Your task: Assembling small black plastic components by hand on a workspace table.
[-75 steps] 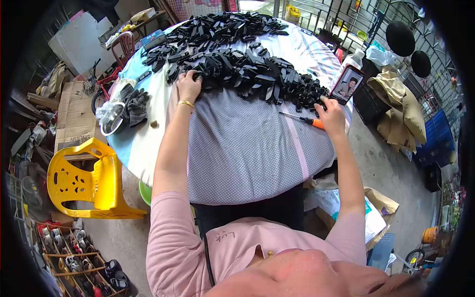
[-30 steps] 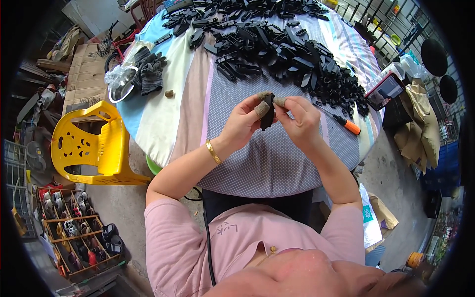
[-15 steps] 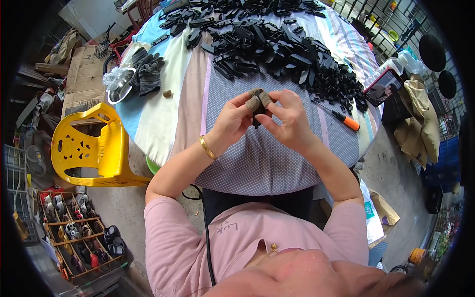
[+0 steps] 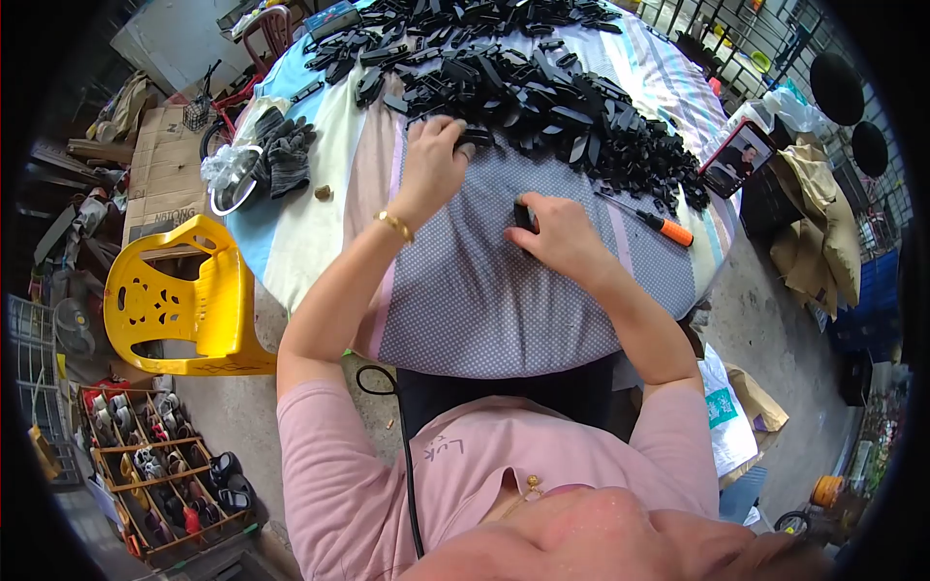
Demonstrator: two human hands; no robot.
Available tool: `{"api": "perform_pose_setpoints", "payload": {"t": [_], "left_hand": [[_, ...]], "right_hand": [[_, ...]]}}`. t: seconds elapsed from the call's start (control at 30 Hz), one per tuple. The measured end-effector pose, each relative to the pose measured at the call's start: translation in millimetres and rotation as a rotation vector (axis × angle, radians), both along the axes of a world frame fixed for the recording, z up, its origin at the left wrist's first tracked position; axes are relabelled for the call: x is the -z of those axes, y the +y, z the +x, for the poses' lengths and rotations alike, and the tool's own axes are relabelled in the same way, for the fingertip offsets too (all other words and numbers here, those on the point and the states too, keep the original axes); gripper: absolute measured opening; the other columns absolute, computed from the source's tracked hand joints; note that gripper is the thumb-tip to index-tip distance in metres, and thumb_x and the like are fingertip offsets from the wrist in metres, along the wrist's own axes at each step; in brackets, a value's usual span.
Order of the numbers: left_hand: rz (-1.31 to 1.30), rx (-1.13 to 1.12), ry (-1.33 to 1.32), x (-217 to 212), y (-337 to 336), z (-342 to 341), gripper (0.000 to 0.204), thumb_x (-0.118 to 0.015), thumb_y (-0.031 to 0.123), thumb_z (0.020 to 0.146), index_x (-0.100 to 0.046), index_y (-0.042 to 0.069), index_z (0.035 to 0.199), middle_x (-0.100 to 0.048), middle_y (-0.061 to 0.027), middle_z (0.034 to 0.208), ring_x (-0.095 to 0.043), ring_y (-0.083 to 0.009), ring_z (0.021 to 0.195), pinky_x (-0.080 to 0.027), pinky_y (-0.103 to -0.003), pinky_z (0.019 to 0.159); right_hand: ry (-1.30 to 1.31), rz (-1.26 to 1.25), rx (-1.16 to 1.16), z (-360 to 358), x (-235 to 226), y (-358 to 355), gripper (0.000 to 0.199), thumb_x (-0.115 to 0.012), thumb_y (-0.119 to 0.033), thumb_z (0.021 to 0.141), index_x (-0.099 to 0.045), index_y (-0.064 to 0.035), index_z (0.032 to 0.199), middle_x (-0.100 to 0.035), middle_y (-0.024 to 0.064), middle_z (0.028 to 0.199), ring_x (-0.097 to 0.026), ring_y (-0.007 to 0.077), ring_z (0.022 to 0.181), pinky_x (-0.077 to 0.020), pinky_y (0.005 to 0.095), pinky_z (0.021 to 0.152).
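My left hand (image 4: 434, 167) is at the near left edge of a heap of black plastic pieces (image 4: 542, 92). Its fingers are curled down with the tips hidden, and an elongated black piece (image 4: 478, 137) lies right beside them. What the fingers hold, if anything, does not show. Over the dotted grey cloth, my right hand (image 4: 562, 235) grips a small black plastic piece (image 4: 524, 215) between thumb and fingers. To its right lies a screwdriver-like tool (image 4: 666, 229) with an orange and black handle and a thin shaft.
A striped cloth covers the round table (image 4: 320, 242). Dark gloves (image 4: 286, 150) and a metal bowl (image 4: 235, 189) with clear plastic sit at the left, near a small brown lump (image 4: 323, 193). A phone (image 4: 738, 160) stands at the right edge. A yellow chair (image 4: 218, 290) is at the left.
My hands were together on a dark piece and have parted. The left hand has moved forward and left to the heap; the right hand has moved slightly right, keeping a black piece.
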State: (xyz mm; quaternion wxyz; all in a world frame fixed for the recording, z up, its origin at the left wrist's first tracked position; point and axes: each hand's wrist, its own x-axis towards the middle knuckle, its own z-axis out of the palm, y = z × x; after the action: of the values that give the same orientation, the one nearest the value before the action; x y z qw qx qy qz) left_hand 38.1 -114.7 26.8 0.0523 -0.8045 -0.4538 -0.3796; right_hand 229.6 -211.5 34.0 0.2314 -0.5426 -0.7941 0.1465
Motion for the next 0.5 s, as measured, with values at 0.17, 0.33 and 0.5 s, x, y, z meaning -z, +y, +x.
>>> {"api": "perform_pose_setpoints", "payload": {"t": [0.17, 0.33, 0.5], "left_hand": [[-0.084, 0.001, 0.22, -1.5, 30.6, 4.4, 0.03, -0.063, 0.014, 0.073, -0.062, 0.002, 0.1, -0.057, -0.0112, 0.099, -0.049, -0.0289, 0.099, -0.039, -0.036, 0.088], [-0.008, -0.059, 0.233, -2.6, 6.5, 15.5, 0.026, -0.064, 0.013, 0.073, -0.063, 0.002, 0.096, -0.06, -0.0114, 0.096, -0.053, -0.0268, 0.094, -0.043, -0.035, 0.082], [-0.95, 0.292, -0.595, -7.2, -30.0, 21.7, 0.024, -0.06, 0.014, 0.084, -0.056, -0.001, 0.102, -0.058, -0.0062, 0.085, -0.059, -0.0161, 0.072, -0.049, -0.028, 0.065]], "right_hand": [[0.006, 0.214, 0.364, 49.4, 0.2, 31.4, 0.022, -0.065, -0.025, 0.076, -0.067, -0.0106, 0.092, -0.062, 0.0099, 0.085, -0.062, 0.0268, 0.078, -0.0488, 0.0356, 0.07], [-0.247, 0.066, 0.501, 80.2, 3.1, 50.0, 0.019, -0.067, -0.024, 0.074, -0.067, -0.0119, 0.089, -0.061, 0.0079, 0.086, -0.061, 0.0258, 0.085, -0.0485, 0.0372, 0.074], [-0.278, 0.01, 0.508, 79.7, 2.9, 51.6, 0.015, -0.067, -0.02, 0.073, -0.066, -0.0085, 0.083, -0.06, 0.0084, 0.09, -0.06, 0.0254, 0.088, -0.0485, 0.0357, 0.075]]}}
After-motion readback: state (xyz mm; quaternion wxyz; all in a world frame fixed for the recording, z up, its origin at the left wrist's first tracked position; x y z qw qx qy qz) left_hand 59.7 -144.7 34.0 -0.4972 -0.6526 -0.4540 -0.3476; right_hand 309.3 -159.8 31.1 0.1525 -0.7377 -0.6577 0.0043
